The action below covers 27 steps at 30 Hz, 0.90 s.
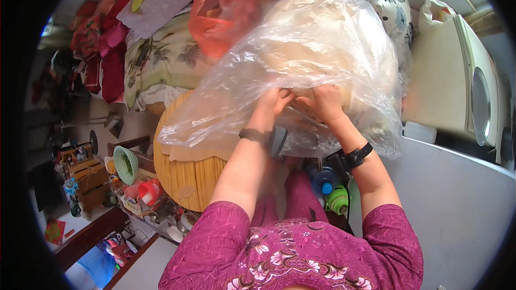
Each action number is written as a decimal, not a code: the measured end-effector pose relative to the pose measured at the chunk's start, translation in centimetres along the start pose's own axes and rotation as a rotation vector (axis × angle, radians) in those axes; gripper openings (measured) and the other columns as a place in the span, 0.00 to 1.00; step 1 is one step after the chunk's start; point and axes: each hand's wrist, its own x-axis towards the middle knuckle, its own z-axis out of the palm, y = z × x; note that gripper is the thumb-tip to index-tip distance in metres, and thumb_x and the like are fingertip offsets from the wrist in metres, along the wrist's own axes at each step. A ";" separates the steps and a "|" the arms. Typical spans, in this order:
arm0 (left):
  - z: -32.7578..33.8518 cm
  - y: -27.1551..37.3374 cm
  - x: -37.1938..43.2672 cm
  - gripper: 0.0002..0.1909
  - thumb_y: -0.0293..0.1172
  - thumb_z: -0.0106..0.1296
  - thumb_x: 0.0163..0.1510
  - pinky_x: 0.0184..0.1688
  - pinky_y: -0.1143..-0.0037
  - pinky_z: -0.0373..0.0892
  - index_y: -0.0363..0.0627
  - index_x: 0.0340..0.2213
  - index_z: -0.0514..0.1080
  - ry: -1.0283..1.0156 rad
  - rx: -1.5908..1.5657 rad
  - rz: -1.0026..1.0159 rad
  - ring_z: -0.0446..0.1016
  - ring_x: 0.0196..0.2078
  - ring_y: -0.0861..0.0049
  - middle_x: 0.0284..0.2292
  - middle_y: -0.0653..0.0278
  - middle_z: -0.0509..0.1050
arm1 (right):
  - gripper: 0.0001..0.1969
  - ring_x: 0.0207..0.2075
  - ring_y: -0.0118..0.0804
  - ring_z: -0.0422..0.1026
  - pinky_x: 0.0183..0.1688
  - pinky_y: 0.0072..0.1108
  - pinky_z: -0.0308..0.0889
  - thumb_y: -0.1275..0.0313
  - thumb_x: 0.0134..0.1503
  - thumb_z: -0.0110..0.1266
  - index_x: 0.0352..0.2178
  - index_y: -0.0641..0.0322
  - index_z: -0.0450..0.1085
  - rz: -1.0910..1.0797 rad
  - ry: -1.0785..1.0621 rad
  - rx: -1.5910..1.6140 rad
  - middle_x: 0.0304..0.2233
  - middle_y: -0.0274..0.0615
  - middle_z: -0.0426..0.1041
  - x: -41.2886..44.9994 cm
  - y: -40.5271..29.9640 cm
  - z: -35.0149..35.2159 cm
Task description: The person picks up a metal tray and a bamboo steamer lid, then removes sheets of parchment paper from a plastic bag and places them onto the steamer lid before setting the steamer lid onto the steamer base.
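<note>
A large clear plastic bag (pixel 225 100) lies before me, its left end spread over a round wooden board (pixel 201 173). Inside or beneath its film is a big pale cream bulk (pixel 314 20), whose material I cannot tell. My left hand (pixel 275 100) touches the bag's near side, its fingers partly under the film. Close beside it on the right, my right hand (pixel 325 102) rests against the pale contents at the bag's folded edge, fingertips hidden. Whether either hand grips anything is unclear. A flat light-brown sheet (pixel 201 154) shows between the bag and the board.
A red plastic bag (pixel 221 16) and a floral cushion (pixel 161 56) lie beyond the board. At right stand a white appliance (pixel 439 80) and a pale flat surface (pixel 443 201). A green bottle (pixel 338 199) is below my right forearm; a mint-green basket (pixel 125 165) is at left.
</note>
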 end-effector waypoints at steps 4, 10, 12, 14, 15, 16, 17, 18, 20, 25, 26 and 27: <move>2.3 0.5 -0.8 0.20 0.32 0.46 0.50 0.37 0.74 0.67 0.38 0.44 0.58 0.184 0.832 0.421 0.66 0.40 0.71 0.39 0.58 0.65 | 0.24 0.38 0.52 0.66 0.42 0.33 0.61 0.61 0.39 0.57 0.37 0.65 0.66 -0.077 0.289 0.310 0.35 0.56 0.68 -0.5 3.0 1.0; 16.0 6.4 -6.7 0.35 0.35 0.55 0.45 0.48 0.71 0.61 0.40 0.52 0.52 -0.562 0.790 0.416 0.55 0.54 0.71 0.54 0.61 0.53 | 0.30 0.51 0.51 0.56 0.50 0.32 0.55 0.63 0.44 0.54 0.48 0.65 0.56 0.426 0.389 -0.010 0.46 0.57 0.60 -2.8 12.9 -2.1; 18.2 9.5 -5.9 0.35 0.47 0.45 0.50 0.50 0.69 0.60 0.46 0.54 0.46 -0.560 0.684 0.499 0.60 0.51 0.67 0.54 0.58 0.51 | 0.30 0.46 0.53 0.60 0.46 0.35 0.58 0.61 0.45 0.53 0.48 0.65 0.55 0.535 0.391 -0.049 0.45 0.56 0.62 -2.9 12.1 -7.8; 23.4 11.1 -7.7 0.33 0.49 0.40 0.52 0.51 0.67 0.59 0.44 0.54 0.46 -0.646 0.550 0.511 0.61 0.49 0.60 0.53 0.54 0.52 | 0.29 0.38 0.55 0.66 0.40 0.36 0.62 0.61 0.46 0.52 0.47 0.67 0.56 0.446 0.739 -0.297 0.39 0.55 0.66 -3.5 15.0 -12.6; 25.4 10.6 -7.8 0.32 0.49 0.38 0.54 0.51 0.66 0.59 0.40 0.53 0.48 -0.667 0.439 0.514 0.62 0.49 0.59 0.52 0.51 0.54 | 0.24 0.38 0.53 0.67 0.40 0.34 0.62 0.65 0.46 0.51 0.44 0.67 0.59 0.580 0.757 -0.257 0.36 0.55 0.67 -4.3 15.1 -14.6; 26.1 11.3 -8.3 0.32 0.49 0.38 0.54 0.51 0.66 0.59 0.40 0.53 0.48 -0.670 0.448 0.516 0.62 0.49 0.59 0.52 0.51 0.54 | 0.20 0.39 0.51 0.67 0.40 0.32 0.63 0.68 0.47 0.51 0.41 0.68 0.62 0.682 0.779 -0.186 0.34 0.55 0.69 -4.5 14.1 -16.4; 26.4 12.2 -8.5 0.29 0.49 0.35 0.55 0.52 0.64 0.57 0.40 0.51 0.50 -0.758 0.268 0.383 0.62 0.48 0.60 0.48 0.50 0.59 | 0.20 0.39 0.51 0.67 0.40 0.32 0.63 0.68 0.47 0.51 0.41 0.68 0.62 0.683 0.784 -0.178 0.34 0.55 0.69 -4.4 13.3 -16.1; 26.6 13.0 -8.6 0.27 0.49 0.31 0.56 0.53 0.63 0.56 0.40 0.49 0.52 -0.843 0.084 0.244 0.63 0.47 0.61 0.44 0.49 0.64 | 0.17 0.38 0.49 0.67 0.40 0.31 0.63 0.70 0.47 0.51 0.38 0.66 0.64 0.373 0.834 -0.086 0.33 0.53 0.68 -4.3 13.0 -15.3; 27.0 13.8 -8.4 0.27 0.49 0.30 0.56 0.52 0.64 0.57 0.38 0.48 0.53 -0.834 -0.053 0.187 0.63 0.47 0.61 0.44 0.49 0.64 | 0.13 0.38 0.47 0.67 0.39 0.30 0.63 0.71 0.46 0.51 0.35 0.62 0.66 0.079 0.597 0.075 0.33 0.49 0.68 -4.4 10.9 -12.7; 28.2 15.2 -7.6 0.25 0.44 0.28 0.58 0.49 0.67 0.62 0.33 0.45 0.57 -1.047 -0.230 0.106 0.65 0.45 0.61 0.42 0.48 0.66 | 0.13 0.36 0.47 0.68 0.39 0.30 0.64 0.70 0.47 0.49 0.36 0.62 0.66 0.044 0.357 0.179 0.32 0.49 0.68 -3.6 14.6 0.4; 28.5 15.4 -7.8 0.24 0.44 0.28 0.58 0.49 0.67 0.62 0.35 0.44 0.59 -0.996 -0.220 0.100 0.67 0.44 0.61 0.42 0.49 0.67 | 0.14 0.36 0.46 0.68 0.39 0.30 0.64 0.69 0.48 0.48 0.37 0.62 0.65 0.225 0.240 0.036 0.33 0.50 0.68 -4.0 16.2 0.2; 28.5 15.2 -7.9 0.24 0.44 0.28 0.58 0.49 0.67 0.62 0.35 0.44 0.59 -0.979 -0.211 0.093 0.67 0.44 0.61 0.42 0.49 0.67 | 0.15 0.36 0.46 0.68 0.39 0.31 0.63 0.68 0.49 0.46 0.39 0.62 0.64 0.382 0.093 -0.122 0.35 0.50 0.67 -4.3 17.6 -0.4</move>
